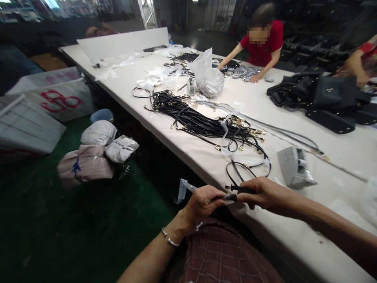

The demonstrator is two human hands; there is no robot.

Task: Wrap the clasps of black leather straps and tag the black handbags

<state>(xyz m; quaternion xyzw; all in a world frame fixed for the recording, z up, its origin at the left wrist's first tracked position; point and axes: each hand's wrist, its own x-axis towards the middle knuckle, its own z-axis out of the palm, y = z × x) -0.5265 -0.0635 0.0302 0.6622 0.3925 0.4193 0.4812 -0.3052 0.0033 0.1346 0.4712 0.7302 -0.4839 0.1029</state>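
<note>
My left hand point(203, 201) is closed in a pinch on a strip of translucent white wrapping point(182, 190), whose loose end sticks out to the left. Between both hands, the wrapping meets the dark end of a black strap point(231, 197). My right hand point(259, 192) is closed around the black strap, and a metal-tipped end pokes out above its fingers. Both hands are at the table's near edge. Just beyond them lies a long pile of black straps point(200, 122) with gold-coloured clasps. The grey tape dispenser point(296, 167) stands right of the pile.
A clear plastic bag point(207, 76) stands on the white table point(256, 102). Black bags point(326, 98) lie at the right. A person in red point(265, 47) reaches over the far side; another person's arm point(357, 67) shows at right. White bins point(59, 94) and wrapped bundles point(88, 159) are at left.
</note>
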